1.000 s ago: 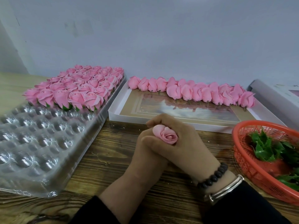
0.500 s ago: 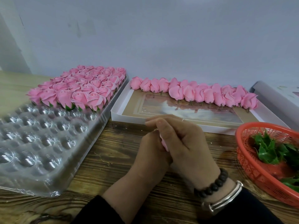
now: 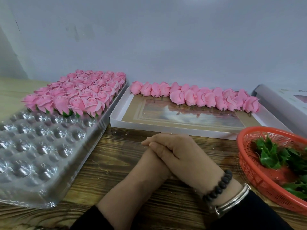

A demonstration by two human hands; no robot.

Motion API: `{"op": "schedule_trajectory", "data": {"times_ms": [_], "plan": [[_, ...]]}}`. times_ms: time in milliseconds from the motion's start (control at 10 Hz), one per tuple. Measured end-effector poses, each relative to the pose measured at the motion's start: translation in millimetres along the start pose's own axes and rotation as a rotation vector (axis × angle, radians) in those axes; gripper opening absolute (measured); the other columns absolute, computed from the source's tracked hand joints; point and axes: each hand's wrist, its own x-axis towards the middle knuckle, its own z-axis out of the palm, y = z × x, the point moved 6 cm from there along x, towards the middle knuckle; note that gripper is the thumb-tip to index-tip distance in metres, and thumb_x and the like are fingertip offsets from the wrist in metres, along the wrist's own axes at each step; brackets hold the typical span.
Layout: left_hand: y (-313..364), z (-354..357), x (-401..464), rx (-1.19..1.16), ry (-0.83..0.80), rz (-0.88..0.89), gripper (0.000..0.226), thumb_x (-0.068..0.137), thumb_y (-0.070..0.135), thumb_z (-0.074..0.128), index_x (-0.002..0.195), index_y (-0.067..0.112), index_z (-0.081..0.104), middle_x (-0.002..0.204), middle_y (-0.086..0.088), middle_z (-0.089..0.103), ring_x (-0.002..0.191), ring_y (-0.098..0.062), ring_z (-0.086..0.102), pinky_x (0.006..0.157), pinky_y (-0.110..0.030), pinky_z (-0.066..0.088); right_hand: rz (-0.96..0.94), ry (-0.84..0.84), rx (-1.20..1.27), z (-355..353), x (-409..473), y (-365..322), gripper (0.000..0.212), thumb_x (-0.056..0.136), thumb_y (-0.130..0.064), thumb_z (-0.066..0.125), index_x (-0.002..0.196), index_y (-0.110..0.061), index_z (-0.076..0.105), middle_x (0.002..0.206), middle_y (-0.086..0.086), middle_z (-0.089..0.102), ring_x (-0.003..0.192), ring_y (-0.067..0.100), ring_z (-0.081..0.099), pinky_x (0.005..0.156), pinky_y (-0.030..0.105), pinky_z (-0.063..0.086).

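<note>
My hands are clasped together over the wooden table. My right hand [image 3: 182,155] lies on top and wraps over my left hand [image 3: 149,165], whose fingers are hidden beneath it. The single pink rose they held a moment ago is fully hidden between them. A clear plastic blister tray [image 3: 38,146] sits at the left, its far rows filled with upright pink roses [image 3: 78,92]. Behind my hands, a flat white box [image 3: 116,120] holds a row of pink roses lying on their sides [image 3: 199,97].
At the right, a red mesh basket [image 3: 249,171] holds green leaf-shaped calyxes [image 3: 269,155]. Another white box [image 3: 282,100] lies at the far right. A pale wall closes off the back. Bare wood shows around my hands.
The pink rose, plainly visible between my hands one second ago, has disappeared as my right hand folded over my left. The hands have shifted slightly away from me.
</note>
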Motion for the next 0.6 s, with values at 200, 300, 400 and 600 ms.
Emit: {"op": "schedule_trajectory", "data": {"times_ms": [200, 300, 400, 600], "plan": [[-1, -1, 2, 0.062, 0.029, 0.107, 0.041, 0.081, -0.018, 0.052, 0.109, 0.011, 0.047, 0.078, 0.013, 0.048, 0.064, 0.019, 0.055, 0.06, -0.001, 0.042, -0.038, 0.063, 0.028, -4, -4, 0, 0.031, 0.085, -0.043, 0.049, 0.113, -0.037, 0.062, 0.107, -0.019, 0.065, 0.1, -0.006, 0.055, 0.085, 0.007, 0.042], [14, 6, 2, 0.056, -0.074, 0.195, 0.022, 0.082, 0.0, 0.059, 0.098, 0.015, 0.058, 0.076, 0.008, 0.059, 0.078, 0.002, 0.062, 0.066, -0.011, 0.049, -0.078, 0.117, 0.177, -8, -7, -2, 0.036, 0.079, -0.045, 0.055, 0.111, -0.033, 0.064, 0.105, -0.019, 0.065, 0.101, -0.007, 0.056, 0.087, 0.012, 0.044], [16, -1, 5, 0.159, 0.035, 0.255, 0.011, 0.075, 0.006, 0.071, 0.085, 0.011, 0.067, 0.075, 0.002, 0.07, 0.075, -0.01, 0.067, 0.065, -0.021, 0.053, -0.089, 0.271, 0.504, -19, -9, 1, 0.032, 0.081, -0.043, 0.05, 0.1, -0.026, 0.069, 0.095, -0.015, 0.07, 0.093, -0.003, 0.062, 0.079, 0.01, 0.045], [16, 2, 6, 0.292, 0.095, 0.237, 0.016, 0.086, -0.001, 0.056, 0.081, 0.014, 0.06, 0.082, -0.006, 0.066, 0.077, -0.005, 0.064, 0.07, -0.022, 0.053, -0.015, 0.377, 0.425, -13, -6, 0, 0.033, 0.087, -0.038, 0.044, 0.09, -0.021, 0.072, 0.064, -0.023, 0.062, 0.072, -0.002, 0.06, 0.073, 0.017, 0.045]]}}
